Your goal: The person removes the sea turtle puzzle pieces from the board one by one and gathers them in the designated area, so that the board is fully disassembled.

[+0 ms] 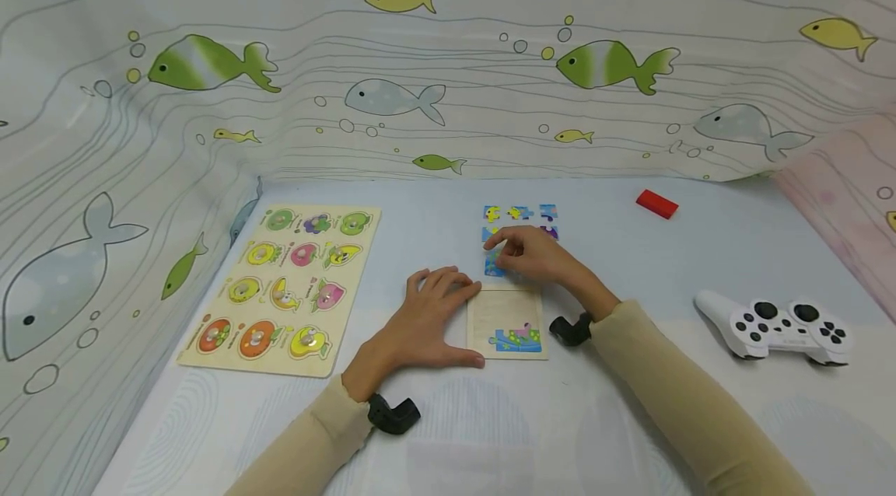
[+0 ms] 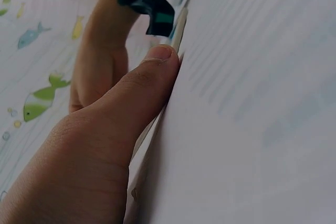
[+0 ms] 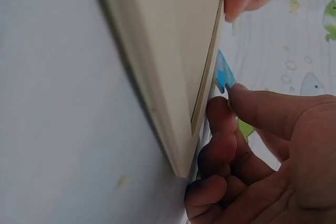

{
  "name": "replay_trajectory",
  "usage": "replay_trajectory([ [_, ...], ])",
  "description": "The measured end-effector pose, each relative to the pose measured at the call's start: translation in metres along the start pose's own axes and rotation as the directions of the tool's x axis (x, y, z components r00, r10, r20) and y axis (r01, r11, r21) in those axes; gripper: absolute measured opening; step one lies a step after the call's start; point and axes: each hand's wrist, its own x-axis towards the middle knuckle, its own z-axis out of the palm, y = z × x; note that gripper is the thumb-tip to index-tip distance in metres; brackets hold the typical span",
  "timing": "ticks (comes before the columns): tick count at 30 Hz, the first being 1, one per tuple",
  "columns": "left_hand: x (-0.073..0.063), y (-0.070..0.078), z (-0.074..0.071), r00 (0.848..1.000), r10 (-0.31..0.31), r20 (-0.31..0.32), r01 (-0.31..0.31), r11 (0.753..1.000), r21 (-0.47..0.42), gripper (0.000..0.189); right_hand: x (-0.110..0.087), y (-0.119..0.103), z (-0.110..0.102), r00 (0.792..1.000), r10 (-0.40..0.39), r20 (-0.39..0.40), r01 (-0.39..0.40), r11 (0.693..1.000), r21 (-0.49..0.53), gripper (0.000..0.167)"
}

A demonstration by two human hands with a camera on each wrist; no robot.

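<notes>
My right hand (image 1: 533, 253) pinches a blue jigsaw piece (image 3: 224, 72) between thumb and curled fingers, just beyond the far edge of a small wooden puzzle tray (image 1: 504, 311). Joined pieces (image 1: 516, 339) with a blue, green and purple picture lie in the tray's near right part. My left hand (image 1: 428, 321) spreads its thumb and fingers along the tray's left side, with the thumb (image 2: 157, 59) at the near corner and fingertips by the far corner. Several loose jigsaw pieces (image 1: 519, 213) lie in rows behind the right hand, which partly hides them.
On the left lies a large wooden fruit puzzle board (image 1: 276, 294). A red block (image 1: 657, 204) sits at the back right, and a white game controller (image 1: 777, 329) is to the right of my right forearm. A fish-patterned cloth (image 1: 490, 107) rises behind the table.
</notes>
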Motion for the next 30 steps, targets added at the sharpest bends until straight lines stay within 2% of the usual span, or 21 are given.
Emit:
replay_trajectory([
  [9, -0.0005, -0.0003, 0.0011, 1.000, 0.002, -0.002, -0.002, 1.000, 0.003, 0.106, 0.0018, -0.0039, -0.0026, 0.998, -0.001, 0.070, 0.005, 0.998, -0.064, 0.026],
  [19, -0.0005, 0.0002, -0.0001, 1.000, 0.001, 0.002, -0.001, 1.000, 0.004, 0.106, 0.0022, -0.0056, -0.0030, 0.992, -0.040, 0.117, 0.053, 0.993, -0.108, 0.040],
  [30, -0.0005, -0.0007, 0.0000, 1.000, 0.000, 0.013, 0.000, 1.000, 0.019, 0.106, 0.0036, -0.0053, 0.0010, 0.996, -0.021, 0.090, 0.035, 0.987, -0.154, 0.035],
])
